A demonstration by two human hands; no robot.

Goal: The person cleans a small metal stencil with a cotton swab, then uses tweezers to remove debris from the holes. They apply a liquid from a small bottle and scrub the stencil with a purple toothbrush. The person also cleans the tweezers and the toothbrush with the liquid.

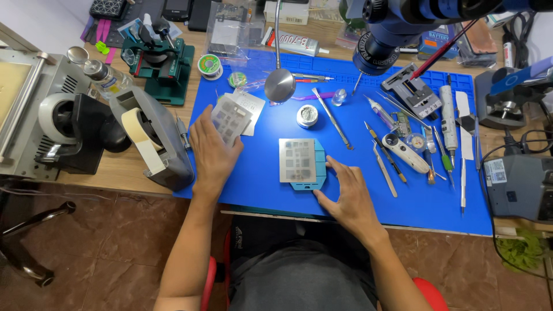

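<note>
On the blue mat (259, 178), near its front edge, a square metal stencil (296, 160) lies flat on a teal jig (314, 173), seated and roughly squared to it. The right hand (345, 198) rests just right of the jig, fingers spread flat, fingertips touching the jig's right side and holding nothing. The left hand (213, 152), left of the jig, pinches a second stencil (230, 120), lifted and tilted above a white sheet (250, 106). By my reading, the one stencil is already placed and steadied, while the other is not yet set down or put away. Open room lies mostly between the jig and the left hand, and along the mat's front strip below the jig. Right of the jig the mat is crowded with tweezers (385, 167), probes and a screwdriver (448, 124). Behind the jig stand a small tin (307, 115) and a round mirror (280, 85) on a gooseneck. Left of the mat, a tape dispenser (155, 141) sits close to the left wrist on the tabletop (115, 170).
</note>
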